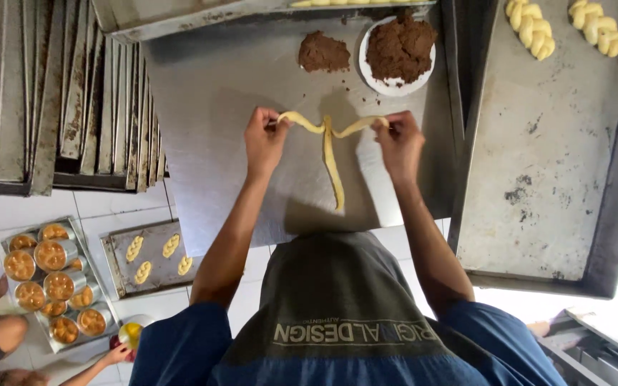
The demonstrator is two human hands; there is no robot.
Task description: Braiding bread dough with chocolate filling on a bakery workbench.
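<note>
Both hands are pinched shut on thin pale-yellow dough strands [330,154] laid out on a dull grey metal worktop [209,107]. The left hand [265,139] grips the left end, the right hand [398,143] grips the right end, and the hands sit well apart with the dough stretched between them. A third strand runs from the middle of the crossing back toward the person, lying flat on the metal.

On the far side of the right hand there's a white round plate [395,87] heaped with dark brown crumbly filling, and just left of it a loose brown lump of the same filling [323,52] right on the worktop. To the right is a big worn metal baking tray [545,143] with two braided pale dough pieces [531,27] at its far end. Stacked empty metal trays [87,93] stand on the left. Nothing lies between the hands and the dough.
</note>
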